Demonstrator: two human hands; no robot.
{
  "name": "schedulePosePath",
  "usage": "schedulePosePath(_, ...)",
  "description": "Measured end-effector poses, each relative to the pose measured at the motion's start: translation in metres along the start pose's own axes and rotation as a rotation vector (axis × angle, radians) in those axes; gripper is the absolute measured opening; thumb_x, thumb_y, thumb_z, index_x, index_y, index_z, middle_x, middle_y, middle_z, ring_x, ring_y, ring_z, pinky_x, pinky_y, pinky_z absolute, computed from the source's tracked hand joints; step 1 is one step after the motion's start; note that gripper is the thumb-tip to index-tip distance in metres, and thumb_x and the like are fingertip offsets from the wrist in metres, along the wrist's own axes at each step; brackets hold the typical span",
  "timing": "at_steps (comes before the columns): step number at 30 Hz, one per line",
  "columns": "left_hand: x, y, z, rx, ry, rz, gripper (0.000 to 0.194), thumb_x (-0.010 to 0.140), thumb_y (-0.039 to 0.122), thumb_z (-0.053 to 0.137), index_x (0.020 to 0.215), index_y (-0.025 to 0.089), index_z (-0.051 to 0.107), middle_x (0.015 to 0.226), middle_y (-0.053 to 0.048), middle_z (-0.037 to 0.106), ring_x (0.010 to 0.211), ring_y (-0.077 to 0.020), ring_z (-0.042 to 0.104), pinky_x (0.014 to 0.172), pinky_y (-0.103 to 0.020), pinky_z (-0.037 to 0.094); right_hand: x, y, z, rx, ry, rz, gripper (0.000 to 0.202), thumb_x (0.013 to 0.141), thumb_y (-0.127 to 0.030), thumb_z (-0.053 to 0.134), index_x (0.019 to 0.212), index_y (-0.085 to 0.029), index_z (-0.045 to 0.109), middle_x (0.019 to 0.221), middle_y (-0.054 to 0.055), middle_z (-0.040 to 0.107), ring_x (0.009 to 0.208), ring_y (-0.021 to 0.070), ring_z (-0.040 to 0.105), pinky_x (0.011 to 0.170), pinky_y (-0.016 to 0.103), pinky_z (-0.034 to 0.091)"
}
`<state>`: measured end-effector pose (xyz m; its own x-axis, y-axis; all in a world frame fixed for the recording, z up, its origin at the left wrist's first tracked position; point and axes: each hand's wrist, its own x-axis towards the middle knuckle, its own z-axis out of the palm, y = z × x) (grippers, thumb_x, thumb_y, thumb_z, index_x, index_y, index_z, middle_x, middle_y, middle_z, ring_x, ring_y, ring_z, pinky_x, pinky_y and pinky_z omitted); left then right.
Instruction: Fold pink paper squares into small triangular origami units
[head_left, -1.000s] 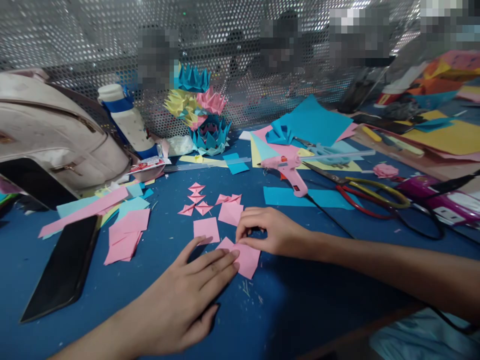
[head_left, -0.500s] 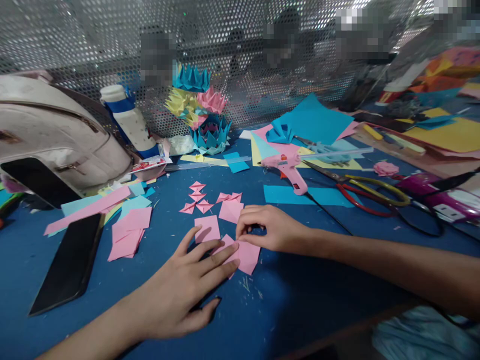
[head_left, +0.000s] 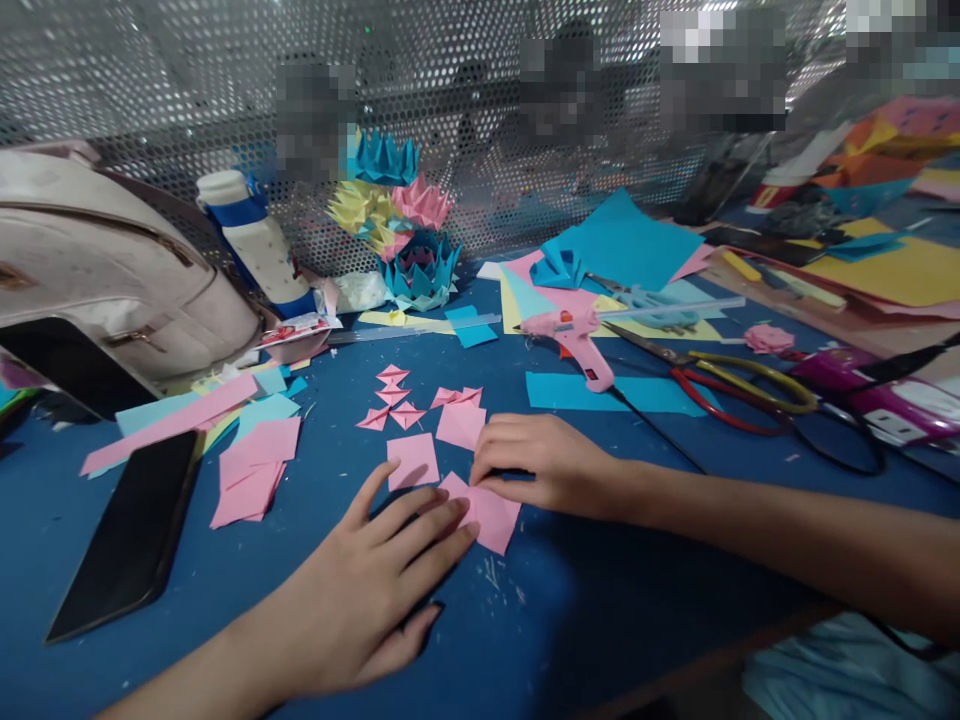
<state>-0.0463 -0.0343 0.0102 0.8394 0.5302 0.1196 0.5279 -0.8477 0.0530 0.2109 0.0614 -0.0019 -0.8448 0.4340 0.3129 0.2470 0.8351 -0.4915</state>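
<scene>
Pink paper (head_left: 496, 518) lies on the blue table under the fingertips of my left hand (head_left: 401, 560), whose fingers are spread. My right hand (head_left: 536, 462) has its fingertips pinched together at the upper edge of that paper. A separate pink square (head_left: 412, 462) sits just beyond my left fingertips. Behind my right hand is another pink square (head_left: 460, 426), with small folded pieces touching its top. Several small folded pink pieces (head_left: 393, 392) are grouped farther back.
A pink glue gun (head_left: 576, 340) and large scissors (head_left: 720, 375) lie behind my right hand. At the left are a black phone (head_left: 127, 535), pink scraps (head_left: 255, 470) and a pale bag (head_left: 105, 250). Folded paper flowers (head_left: 420, 265) stand at the back.
My left fingers have shifted very slightly on the pink paper. My right hand keeps its pinch at the paper's edge, and the view has moved a little.
</scene>
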Motion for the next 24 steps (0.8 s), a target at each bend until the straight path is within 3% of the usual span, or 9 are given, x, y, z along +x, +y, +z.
schedulePosePath(9, 0.0001, -0.0012, -0.0004, 0.068, -0.060, 0.025, 0.064, 0.092, 0.023, 0.048, 0.154, 0.019, 0.035, 0.155, -0.003, 0.044, 0.139, -0.0257, 0.036, 0.121, -0.051, -0.012, -0.0009, 0.0010, -0.0073, -0.251, -0.045, -0.154, 0.026, 0.104, -0.023, 0.044, 0.095, -0.019, 0.068, 0.094, 0.003, 0.068, 0.084, 0.0149, 0.056, 0.069, 0.028, 0.037)
schedulePosePath(14, 0.0011, 0.0000, -0.0008, 0.064, -0.041, -0.003, 0.065, 0.088, 0.022, 0.051, 0.152, 0.020, 0.040, 0.157, -0.007, 0.040, 0.141, -0.0269, 0.034, 0.120, -0.052, -0.009, -0.0010, 0.0022, -0.0084, -0.317, -0.076, -0.202, 0.034, 0.106, -0.024, 0.035, 0.093, -0.018, 0.067, 0.094, 0.004, 0.068, 0.082, 0.0159, 0.053, 0.068, 0.030, 0.035)
schedulePosePath(24, 0.0013, 0.0004, 0.0015, 0.097, -0.020, 0.012, 0.064, 0.086, 0.021, 0.051, 0.149, 0.018, 0.043, 0.157, -0.012, 0.040, 0.140, -0.0285, 0.037, 0.119, -0.054, -0.007, -0.0011, 0.0006, -0.0056, -0.334, -0.059, -0.188, 0.036, 0.107, -0.028, 0.034, 0.092, -0.018, 0.065, 0.093, 0.003, 0.067, 0.081, 0.0162, 0.053, 0.067, 0.031, 0.035)
